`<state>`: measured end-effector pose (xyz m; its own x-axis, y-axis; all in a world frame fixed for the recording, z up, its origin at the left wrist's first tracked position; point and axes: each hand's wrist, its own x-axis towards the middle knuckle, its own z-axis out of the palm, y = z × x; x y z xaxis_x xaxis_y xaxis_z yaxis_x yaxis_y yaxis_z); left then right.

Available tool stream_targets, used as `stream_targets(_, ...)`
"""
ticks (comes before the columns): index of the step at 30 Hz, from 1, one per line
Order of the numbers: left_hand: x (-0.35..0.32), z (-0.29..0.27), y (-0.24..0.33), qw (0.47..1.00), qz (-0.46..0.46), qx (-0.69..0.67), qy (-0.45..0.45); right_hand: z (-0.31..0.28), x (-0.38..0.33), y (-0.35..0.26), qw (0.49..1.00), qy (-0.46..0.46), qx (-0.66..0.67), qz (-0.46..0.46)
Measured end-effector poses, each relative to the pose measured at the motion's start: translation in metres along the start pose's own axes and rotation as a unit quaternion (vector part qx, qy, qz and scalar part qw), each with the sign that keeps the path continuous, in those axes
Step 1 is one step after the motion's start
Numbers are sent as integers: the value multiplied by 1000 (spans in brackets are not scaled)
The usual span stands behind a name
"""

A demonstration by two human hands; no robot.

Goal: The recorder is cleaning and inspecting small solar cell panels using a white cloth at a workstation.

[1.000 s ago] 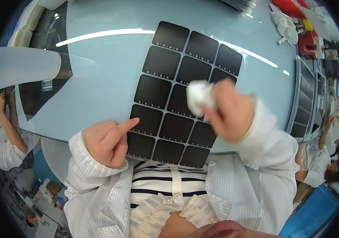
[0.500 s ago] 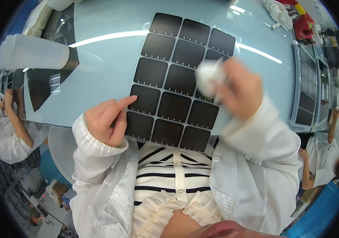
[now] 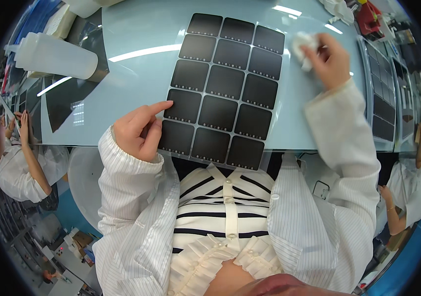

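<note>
A clear sheet bearing rows of black rounded panels (image 3: 225, 81) lies on the pale blue glass tabletop, its near end jutting past the table's edge toward my body. My left hand (image 3: 140, 129) rests at its left side, the index finger stretched onto a panel's edge and the other fingers loosely bent; it holds nothing. Beyond the sheet's upper right corner, my right hand (image 3: 331, 59) is closed on a crumpled white wipe (image 3: 305, 49), over the glass and apart from the sheet.
A translucent squeeze bottle (image 3: 60, 55) lies on its side at the left, by a dark sheet piece (image 3: 65, 106). More panelled sheets (image 3: 380, 93) are stacked at the right. A red container (image 3: 369, 22) sits at the far right corner. Co-workers sit on both sides.
My right hand with the wipe has swung away from the panels, up and to the right, off the sheet. My left index finger stays at the sheet's left edge.
</note>
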<state>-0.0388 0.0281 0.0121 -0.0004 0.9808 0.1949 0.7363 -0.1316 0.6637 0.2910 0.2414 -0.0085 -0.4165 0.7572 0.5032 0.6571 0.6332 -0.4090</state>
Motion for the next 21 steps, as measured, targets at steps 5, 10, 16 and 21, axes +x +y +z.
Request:
stream_targets(5, -4, -1, 1, 999, -30, -39, 0, -17, 5, 46, 986, 34, -123, 102)
stream_targets(10, -12, -5, -1, 986, -105, -131, 0, -33, -22, -1, 982, 72, -96, 144)
stream_targets(16, -16, -5, 11, 902, -259, -343, -31, -77, -94, -71, 870, -167, 366, 286)
stream_targets(21, -14, -9, 14, 871, -281, -386, -114, -81, -139, -102, 771, -370, 402, 326)
